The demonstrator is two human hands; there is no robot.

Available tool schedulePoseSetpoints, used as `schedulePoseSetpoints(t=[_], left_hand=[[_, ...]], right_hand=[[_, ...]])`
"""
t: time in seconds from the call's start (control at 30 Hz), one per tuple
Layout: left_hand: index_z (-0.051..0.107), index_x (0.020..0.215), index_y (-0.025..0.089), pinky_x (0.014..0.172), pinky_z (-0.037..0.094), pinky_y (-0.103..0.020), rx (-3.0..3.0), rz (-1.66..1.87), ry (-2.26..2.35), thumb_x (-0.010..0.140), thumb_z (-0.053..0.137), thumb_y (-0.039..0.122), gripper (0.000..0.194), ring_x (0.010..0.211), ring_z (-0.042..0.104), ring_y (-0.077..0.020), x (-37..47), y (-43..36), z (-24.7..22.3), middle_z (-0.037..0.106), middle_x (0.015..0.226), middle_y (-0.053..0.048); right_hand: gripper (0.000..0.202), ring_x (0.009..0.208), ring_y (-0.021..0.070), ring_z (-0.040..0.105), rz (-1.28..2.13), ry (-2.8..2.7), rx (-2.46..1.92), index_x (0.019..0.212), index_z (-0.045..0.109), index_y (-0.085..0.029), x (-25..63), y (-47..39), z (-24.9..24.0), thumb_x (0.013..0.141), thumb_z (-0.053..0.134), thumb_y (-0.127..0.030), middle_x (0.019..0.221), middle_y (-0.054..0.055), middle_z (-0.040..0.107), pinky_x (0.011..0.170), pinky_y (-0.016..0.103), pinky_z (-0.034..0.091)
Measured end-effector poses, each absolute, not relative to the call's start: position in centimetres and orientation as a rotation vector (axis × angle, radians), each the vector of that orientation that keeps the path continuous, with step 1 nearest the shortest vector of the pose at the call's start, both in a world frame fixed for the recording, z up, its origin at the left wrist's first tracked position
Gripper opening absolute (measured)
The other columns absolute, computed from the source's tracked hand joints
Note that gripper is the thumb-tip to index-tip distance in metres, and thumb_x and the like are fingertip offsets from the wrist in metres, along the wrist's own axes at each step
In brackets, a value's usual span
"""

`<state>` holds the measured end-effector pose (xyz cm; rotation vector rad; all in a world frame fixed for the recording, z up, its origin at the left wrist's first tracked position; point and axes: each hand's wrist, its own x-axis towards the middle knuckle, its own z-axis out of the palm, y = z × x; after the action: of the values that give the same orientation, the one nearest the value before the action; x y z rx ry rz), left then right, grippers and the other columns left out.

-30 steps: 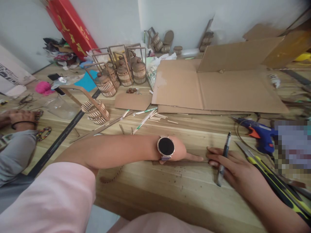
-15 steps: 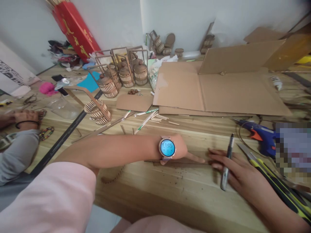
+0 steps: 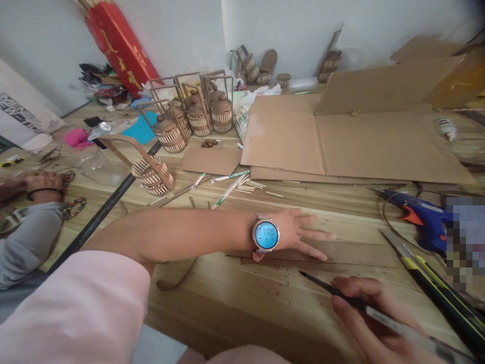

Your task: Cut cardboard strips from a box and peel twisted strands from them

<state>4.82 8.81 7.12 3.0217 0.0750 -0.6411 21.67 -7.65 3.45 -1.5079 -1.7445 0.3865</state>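
Note:
My left hand (image 3: 299,233), a round watch (image 3: 266,235) on its wrist, lies with fingers spread over a thin brown cardboard strip (image 3: 352,253). The strip runs left to right across the wooden table, partly hidden by the hand. In my right hand (image 3: 364,303) I grip a slim black pen (image 3: 350,299) with a grey barrel. Its dark tip points left, just in front of the strip's near edge. Small brown crumbs (image 3: 278,280) are scattered in front of my left hand. Beside my right hand lies a yellow-and-black utility knife (image 3: 428,288).
A blue glue gun (image 3: 420,212) lies at the right. Unfolded cardboard (image 3: 288,136) covers the back. Several small lidded baskets (image 3: 199,116) stand behind, with one open basket (image 3: 153,174) nearer. Thin sticks (image 3: 250,187) lie in the middle. Another person's hands (image 3: 45,184) rest at the left.
My left hand has spread its fingers over the strip. My right hand has moved nearer to me, and the pen has turned from upright to low, pointing left. The view has shifted slightly.

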Motion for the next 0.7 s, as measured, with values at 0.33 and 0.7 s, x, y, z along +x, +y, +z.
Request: schedulePoseSetpoints(t=[0.33, 0.7], left_hand=[[0.042, 0.151, 0.031, 0.12, 0.025, -0.052, 2.913, -0.585, -0.052, 0.032, 0.094, 0.008, 0.131, 0.152, 0.019, -0.0351, 5.5, 9.8, 6.1, 0.029, 0.165, 0.001], [0.042, 0.153, 0.025, 0.117, 0.032, -0.05, 2.955, -0.452, -0.047, 0.03, 0.096, 0.017, 0.135, 0.143, 0.032, -0.0431, 5.2, 9.5, 5.1, 0.03, 0.165, -0.003]], right_hand=[[0.019, 0.06, 0.0185, 0.07, 0.694, -1.635, -1.51, 0.075, 0.06, -0.026, 18.9, -5.5, 2.7, 0.086, 0.058, -0.042, 0.069, 0.001, 0.073, 0.048, 0.025, 0.054], [0.018, 0.06, 0.0165, 0.068, 0.613, -1.63, -1.495, 0.073, 0.06, -0.026, 18.0, -5.0, 3.0, 0.086, 0.057, -0.038, 0.068, 0.0, 0.071, 0.049, 0.024, 0.052]])
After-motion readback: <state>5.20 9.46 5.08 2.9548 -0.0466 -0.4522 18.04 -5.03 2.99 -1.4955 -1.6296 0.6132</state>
